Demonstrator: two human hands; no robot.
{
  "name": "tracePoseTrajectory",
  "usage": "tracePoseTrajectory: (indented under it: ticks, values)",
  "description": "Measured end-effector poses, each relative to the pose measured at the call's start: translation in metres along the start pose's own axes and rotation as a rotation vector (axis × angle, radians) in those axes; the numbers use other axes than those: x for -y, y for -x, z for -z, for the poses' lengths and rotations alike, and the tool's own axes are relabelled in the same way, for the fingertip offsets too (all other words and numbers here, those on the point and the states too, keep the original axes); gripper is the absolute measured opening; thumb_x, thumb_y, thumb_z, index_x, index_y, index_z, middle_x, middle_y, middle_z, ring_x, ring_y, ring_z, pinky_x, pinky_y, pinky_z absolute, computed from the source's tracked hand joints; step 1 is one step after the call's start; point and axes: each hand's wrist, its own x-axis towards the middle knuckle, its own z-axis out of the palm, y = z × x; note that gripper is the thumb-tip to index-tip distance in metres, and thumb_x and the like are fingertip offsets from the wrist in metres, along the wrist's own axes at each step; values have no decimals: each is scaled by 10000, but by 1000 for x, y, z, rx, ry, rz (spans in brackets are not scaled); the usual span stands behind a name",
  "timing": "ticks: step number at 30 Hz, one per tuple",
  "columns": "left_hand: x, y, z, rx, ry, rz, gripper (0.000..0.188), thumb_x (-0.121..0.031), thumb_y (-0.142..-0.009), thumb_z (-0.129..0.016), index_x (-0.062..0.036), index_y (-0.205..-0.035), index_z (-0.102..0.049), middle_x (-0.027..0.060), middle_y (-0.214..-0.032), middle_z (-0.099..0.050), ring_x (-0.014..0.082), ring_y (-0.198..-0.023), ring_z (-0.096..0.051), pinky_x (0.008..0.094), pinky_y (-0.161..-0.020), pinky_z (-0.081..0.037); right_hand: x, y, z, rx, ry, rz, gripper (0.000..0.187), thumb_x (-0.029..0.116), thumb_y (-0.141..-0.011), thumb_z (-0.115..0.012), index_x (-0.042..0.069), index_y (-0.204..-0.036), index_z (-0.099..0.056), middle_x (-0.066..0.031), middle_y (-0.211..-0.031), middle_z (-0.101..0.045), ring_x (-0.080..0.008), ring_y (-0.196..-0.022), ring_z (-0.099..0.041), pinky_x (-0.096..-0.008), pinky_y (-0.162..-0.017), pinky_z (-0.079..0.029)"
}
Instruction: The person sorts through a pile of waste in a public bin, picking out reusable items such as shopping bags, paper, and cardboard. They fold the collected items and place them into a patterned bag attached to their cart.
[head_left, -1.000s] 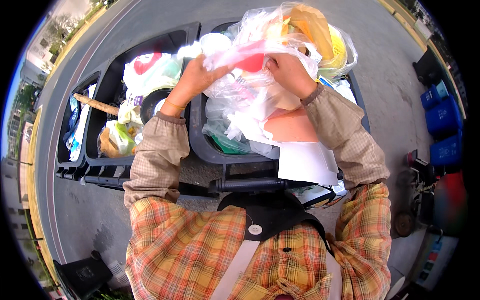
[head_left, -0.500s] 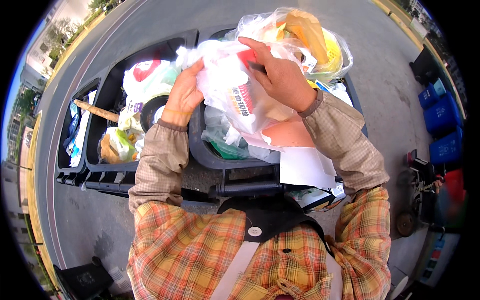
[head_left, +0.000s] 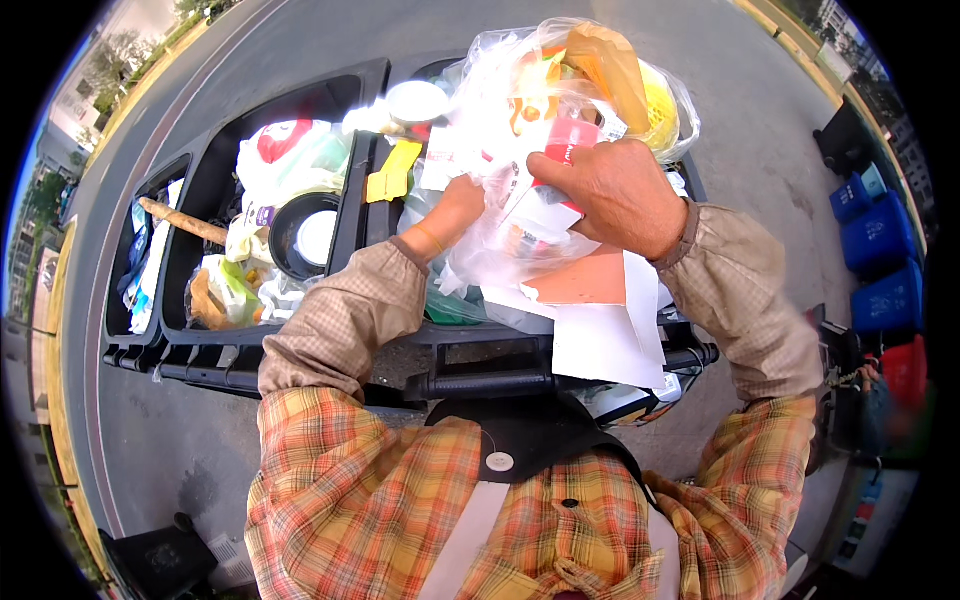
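Observation:
A thin, whitish plastic bag point(head_left: 500, 240) is stretched between my hands over the right-hand black bin point(head_left: 450, 335). My left hand point(head_left: 452, 215) is closed on its left side. My right hand point(head_left: 625, 195) is closed at its right side, thumb pointing left; its fingertips are partly hidden. Red-and-white packaging point(head_left: 575, 140) shows just beyond my right thumb. Under the bag lies a folded white cardboard sheet point(head_left: 608, 345) with an orange-brown panel point(head_left: 580, 280), overhanging the near rim. A round white container point(head_left: 418, 102) and a yellow piece point(head_left: 397, 172) lie left of the bag.
A large clear bag of rubbish point(head_left: 675, 110) bulges over the far right rim. The left bin point(head_left: 180, 270) holds bags, a black round bowl point(head_left: 290, 245) and a wooden stick point(head_left: 185, 220). Blue bins point(head_left: 880, 240) stand at the right, a dark bin point(head_left: 160, 555) at the lower left.
Both hands have moved right and nearer to me, and the bag has come down, collapsed. The round white container and the yellow piece now show at its left.

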Motion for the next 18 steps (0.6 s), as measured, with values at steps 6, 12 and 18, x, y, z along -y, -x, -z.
tracePoseTrajectory:
  ticks: [6, 12, 18]
  values:
    - [-1, -20, 5, -162, -1005, -238, 500, -256, -818, -567, 77, -1168, -442, 213, -781, -622, 328, -738, -626, 388, -617, -492, -28, 14, -2, -364, 9, 35, 310, 147, -629, -716, 117, -871, -526, -43, -583, -533, -232, -529, -574, -326, -470, -441]
    - [3, -68, 20, -193, -1414, -549, 128, -134, -752, -585, -47, -845, -579, 150, -743, -581, 300, -681, -608, 383, -578, -485, -97, 40, -67, -629, -336, -755, 215, 130, -703, -609, 43, -899, -628, -157, -695, -617, -320, -649, -603, -372, -565, -465]
    - [36, -61, 52, -60, -1372, -340, 287, -135, -741, -603, -40, -1003, -532, 178, -858, -592, 334, -758, -606, 404, -641, -484, -146, 53, -75, -530, -364, -1174, 302, 283, -777, -552, 22, -899, -644, -236, -806, -613, -388, -797, -598, -418, -663, -462]
